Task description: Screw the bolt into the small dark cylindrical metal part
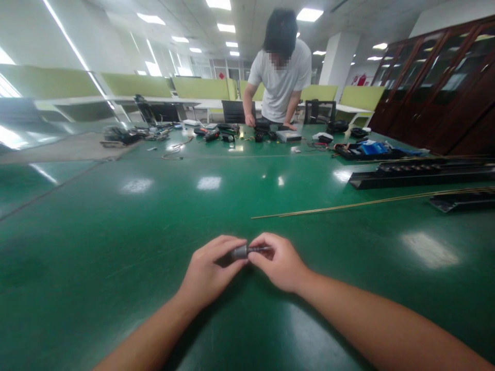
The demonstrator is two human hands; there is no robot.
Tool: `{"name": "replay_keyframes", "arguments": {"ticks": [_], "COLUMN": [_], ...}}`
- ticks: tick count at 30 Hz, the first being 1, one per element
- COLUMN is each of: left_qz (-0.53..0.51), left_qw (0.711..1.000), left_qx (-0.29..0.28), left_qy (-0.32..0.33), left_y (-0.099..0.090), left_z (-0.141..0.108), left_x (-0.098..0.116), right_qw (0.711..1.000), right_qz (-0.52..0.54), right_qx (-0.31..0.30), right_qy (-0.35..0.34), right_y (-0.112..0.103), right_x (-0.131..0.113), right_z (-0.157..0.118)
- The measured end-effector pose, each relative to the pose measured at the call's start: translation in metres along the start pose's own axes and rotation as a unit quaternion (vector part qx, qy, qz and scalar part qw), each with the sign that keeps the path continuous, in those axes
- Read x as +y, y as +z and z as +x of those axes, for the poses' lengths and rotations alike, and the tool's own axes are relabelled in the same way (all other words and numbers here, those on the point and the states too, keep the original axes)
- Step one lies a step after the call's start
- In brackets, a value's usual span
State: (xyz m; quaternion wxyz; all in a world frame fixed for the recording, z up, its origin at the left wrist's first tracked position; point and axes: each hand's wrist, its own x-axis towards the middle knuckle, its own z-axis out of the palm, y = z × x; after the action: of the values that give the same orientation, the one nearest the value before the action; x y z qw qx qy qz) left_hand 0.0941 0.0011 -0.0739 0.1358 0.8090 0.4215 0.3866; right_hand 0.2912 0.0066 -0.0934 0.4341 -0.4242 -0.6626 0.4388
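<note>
Bright rectangular lights line the ceiling of an office, where low yellow-green partitions (201,87) run behind white desks and a tall, dark reddish-brown wooden cabinet with glass panes (436,77) stands at the right. Nearer lies a broad, glossy green tabletop (154,247) that mirrors the lights. Across it, a person in a white short-sleeved T-shirt (284,72) leans over the far edge, both hands low among small dark parts, beside a flat silver-grey box (289,136). Farther right sits a black tray with a bright blue item (373,148) in it.

Close to the camera, the left hand (209,268) holds a short grey metallic cylinder (240,252), its fingers curved along the far side and its thumb along the near side. The right hand (284,263) pinches a thin dark shaft (266,249) at the cylinder's right end, thumb and fingers drawn narrow. Both pieces lie roughly level, in line, between the two hands above the tabletop; whether they are joined, I cannot tell. Beyond the hands, thin brass-coloured rods (328,209) stretch rightward, near a long black metal channel (410,178).
</note>
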Motion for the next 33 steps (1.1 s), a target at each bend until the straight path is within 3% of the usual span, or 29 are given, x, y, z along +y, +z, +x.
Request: {"name": "replay_keyframes", "arguments": {"ticks": [33], "left_qz": [0.004], "left_qw": [1.000], "left_qx": [-0.001], "left_qy": [-0.010], "left_y": [-0.0023], "left_z": [0.0021], "left_x": [0.0034], "right_qw": [0.999], "right_qz": [0.015], "right_qx": [-0.002], "right_qy": [0.029], "right_y": [-0.0017], "right_x": [0.0002], "right_z": [-0.0006]}}
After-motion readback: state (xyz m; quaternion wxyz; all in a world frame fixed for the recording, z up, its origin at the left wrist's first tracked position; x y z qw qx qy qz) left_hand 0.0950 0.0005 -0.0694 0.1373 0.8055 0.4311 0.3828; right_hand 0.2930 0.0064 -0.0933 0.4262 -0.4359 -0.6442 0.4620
